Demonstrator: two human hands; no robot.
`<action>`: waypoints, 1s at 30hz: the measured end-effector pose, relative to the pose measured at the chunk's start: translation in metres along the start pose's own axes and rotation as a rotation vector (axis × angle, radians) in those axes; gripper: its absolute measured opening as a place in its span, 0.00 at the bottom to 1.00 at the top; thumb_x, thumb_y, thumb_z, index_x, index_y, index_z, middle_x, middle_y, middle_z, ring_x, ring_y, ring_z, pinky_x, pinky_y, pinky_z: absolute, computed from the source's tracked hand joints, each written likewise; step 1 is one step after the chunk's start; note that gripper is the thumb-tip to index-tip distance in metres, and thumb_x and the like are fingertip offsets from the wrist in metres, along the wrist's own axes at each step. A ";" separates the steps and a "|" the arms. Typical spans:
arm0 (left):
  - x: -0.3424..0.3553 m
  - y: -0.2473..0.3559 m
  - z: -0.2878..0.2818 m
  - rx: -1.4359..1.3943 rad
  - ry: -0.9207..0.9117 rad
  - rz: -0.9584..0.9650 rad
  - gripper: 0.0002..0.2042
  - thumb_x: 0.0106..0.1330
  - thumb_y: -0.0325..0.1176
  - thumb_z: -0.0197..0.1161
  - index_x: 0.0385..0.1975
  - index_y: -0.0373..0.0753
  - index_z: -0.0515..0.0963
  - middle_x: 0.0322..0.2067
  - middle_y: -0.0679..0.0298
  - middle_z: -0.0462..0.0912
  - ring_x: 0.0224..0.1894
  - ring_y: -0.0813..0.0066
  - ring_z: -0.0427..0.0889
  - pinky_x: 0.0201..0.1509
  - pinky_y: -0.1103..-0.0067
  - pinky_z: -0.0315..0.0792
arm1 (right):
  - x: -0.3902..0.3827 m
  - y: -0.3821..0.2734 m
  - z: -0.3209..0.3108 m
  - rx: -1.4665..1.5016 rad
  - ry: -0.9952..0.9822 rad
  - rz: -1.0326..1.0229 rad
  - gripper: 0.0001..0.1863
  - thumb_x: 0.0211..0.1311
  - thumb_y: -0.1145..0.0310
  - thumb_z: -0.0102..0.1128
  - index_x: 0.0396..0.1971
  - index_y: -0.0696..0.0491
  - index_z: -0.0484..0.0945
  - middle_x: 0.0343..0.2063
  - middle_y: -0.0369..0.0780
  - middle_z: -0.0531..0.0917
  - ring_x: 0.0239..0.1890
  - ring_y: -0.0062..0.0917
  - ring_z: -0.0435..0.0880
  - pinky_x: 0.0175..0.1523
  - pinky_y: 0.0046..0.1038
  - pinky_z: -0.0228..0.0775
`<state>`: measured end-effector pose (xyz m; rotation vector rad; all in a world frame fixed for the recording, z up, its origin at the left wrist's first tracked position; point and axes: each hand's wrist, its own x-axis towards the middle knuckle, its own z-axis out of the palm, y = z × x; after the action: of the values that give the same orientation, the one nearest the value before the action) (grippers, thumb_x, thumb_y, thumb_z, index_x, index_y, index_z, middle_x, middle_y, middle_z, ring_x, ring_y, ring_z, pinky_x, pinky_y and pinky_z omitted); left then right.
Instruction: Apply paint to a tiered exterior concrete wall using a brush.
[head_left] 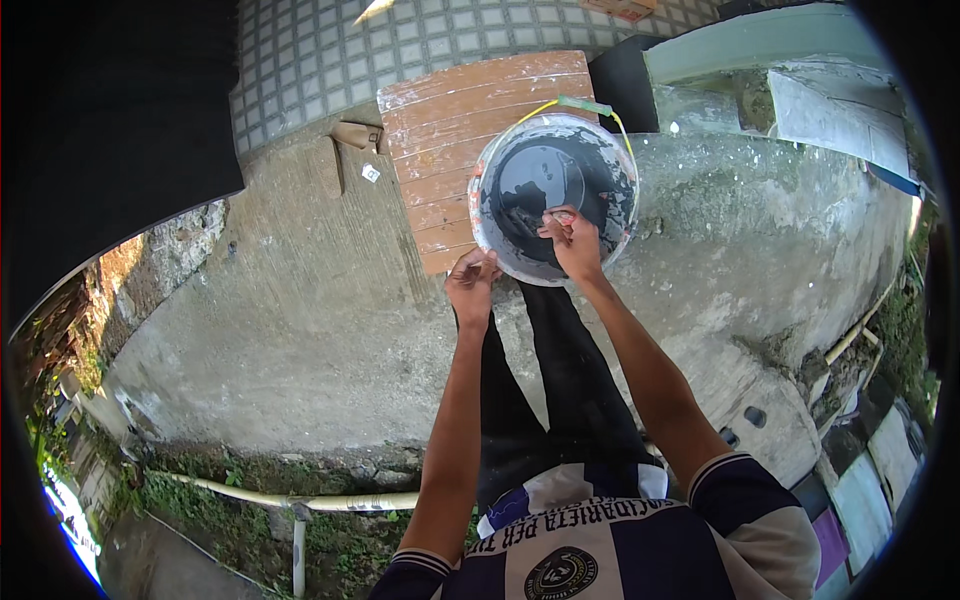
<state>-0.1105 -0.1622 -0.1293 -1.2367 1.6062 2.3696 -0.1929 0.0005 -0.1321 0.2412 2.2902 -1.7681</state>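
A dirty white bucket (620, 175) with dark water inside stands on the concrete in front of me. Its thin yellow wire handle (530, 112) with a green grip arcs over the far rim. My left hand (472, 283) grips the bucket's near rim at the lower left. My right hand (572, 240) reaches over the near rim into the bucket, fingers pinched on something small and pale that I cannot make out. Both forearms come up from the lower edge, over my dark trousers.
A worn reddish wooden board (455, 130) lies under and behind the bucket. Grey square tiles (320, 60) cover the ground beyond. A concrete ledge (780, 100) is at the right, and a white pipe (300, 497) runs along the overgrown edge below.
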 end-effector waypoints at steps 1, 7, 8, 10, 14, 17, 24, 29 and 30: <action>0.000 0.000 0.000 -0.006 0.006 -0.007 0.09 0.61 0.27 0.66 0.39 0.31 0.79 0.31 0.63 0.82 0.30 0.80 0.80 0.35 0.82 0.79 | 0.001 -0.004 -0.001 0.033 0.013 0.003 0.06 0.65 0.72 0.56 0.33 0.60 0.75 0.22 0.39 0.82 0.28 0.21 0.86 0.31 0.21 0.75; 0.001 -0.001 0.007 -0.040 0.005 0.015 0.08 0.61 0.27 0.66 0.38 0.32 0.79 0.31 0.64 0.82 0.30 0.80 0.80 0.35 0.82 0.79 | 0.018 -0.009 -0.007 -0.176 -0.067 0.033 0.09 0.54 0.75 0.64 0.31 0.59 0.73 0.26 0.41 0.82 0.28 0.25 0.84 0.34 0.24 0.74; 0.004 0.000 0.006 -0.046 0.003 0.026 0.08 0.61 0.27 0.66 0.38 0.32 0.79 0.31 0.64 0.82 0.30 0.80 0.80 0.35 0.82 0.79 | 0.019 -0.008 -0.004 -0.176 -0.067 0.021 0.09 0.54 0.75 0.64 0.31 0.59 0.73 0.26 0.41 0.82 0.28 0.25 0.84 0.34 0.24 0.74; 0.000 0.000 0.000 0.029 0.003 -0.012 0.08 0.61 0.27 0.66 0.38 0.32 0.79 0.32 0.64 0.82 0.30 0.80 0.80 0.36 0.82 0.79 | 0.011 -0.007 0.002 -0.199 -0.044 -0.244 0.12 0.47 0.78 0.67 0.29 0.58 0.71 0.30 0.43 0.81 0.28 0.33 0.82 0.33 0.28 0.73; 0.001 -0.003 -0.002 -0.028 -0.008 0.042 0.08 0.61 0.27 0.66 0.38 0.32 0.79 0.33 0.64 0.82 0.31 0.80 0.80 0.35 0.82 0.79 | 0.015 -0.010 0.000 -0.339 -0.077 -0.389 0.12 0.46 0.78 0.66 0.28 0.57 0.71 0.30 0.44 0.78 0.34 0.42 0.79 0.35 0.34 0.73; 0.000 -0.003 0.000 -0.018 -0.018 0.019 0.09 0.60 0.28 0.67 0.38 0.33 0.80 0.32 0.66 0.83 0.29 0.82 0.80 0.35 0.83 0.78 | 0.021 -0.008 -0.002 -0.473 -0.189 -0.394 0.10 0.48 0.78 0.64 0.29 0.57 0.71 0.31 0.44 0.77 0.35 0.42 0.79 0.36 0.33 0.73; 0.002 -0.009 -0.002 -0.038 -0.014 0.046 0.08 0.61 0.27 0.66 0.38 0.34 0.80 0.34 0.64 0.83 0.31 0.81 0.80 0.35 0.82 0.79 | 0.018 -0.027 0.011 -0.304 -0.271 -0.288 0.06 0.51 0.79 0.62 0.30 0.57 0.78 0.31 0.42 0.84 0.34 0.34 0.84 0.41 0.27 0.73; 0.001 -0.012 -0.004 -0.051 0.016 0.063 0.08 0.61 0.26 0.66 0.38 0.33 0.80 0.32 0.65 0.83 0.30 0.81 0.80 0.35 0.83 0.79 | 0.015 -0.041 -0.004 -0.239 -0.160 -0.239 0.07 0.54 0.78 0.63 0.34 0.57 0.80 0.30 0.41 0.85 0.30 0.25 0.85 0.38 0.23 0.74; 0.001 -0.013 -0.005 -0.051 0.011 0.058 0.08 0.61 0.26 0.66 0.38 0.33 0.80 0.32 0.65 0.83 0.30 0.81 0.80 0.36 0.82 0.79 | 0.015 -0.034 -0.004 -0.247 -0.129 -0.256 0.07 0.54 0.77 0.62 0.34 0.56 0.80 0.31 0.41 0.85 0.30 0.26 0.85 0.37 0.24 0.74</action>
<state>-0.1026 -0.1605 -0.1403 -1.2303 1.6163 2.4578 -0.2167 -0.0041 -0.1037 -0.2124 2.5018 -1.5319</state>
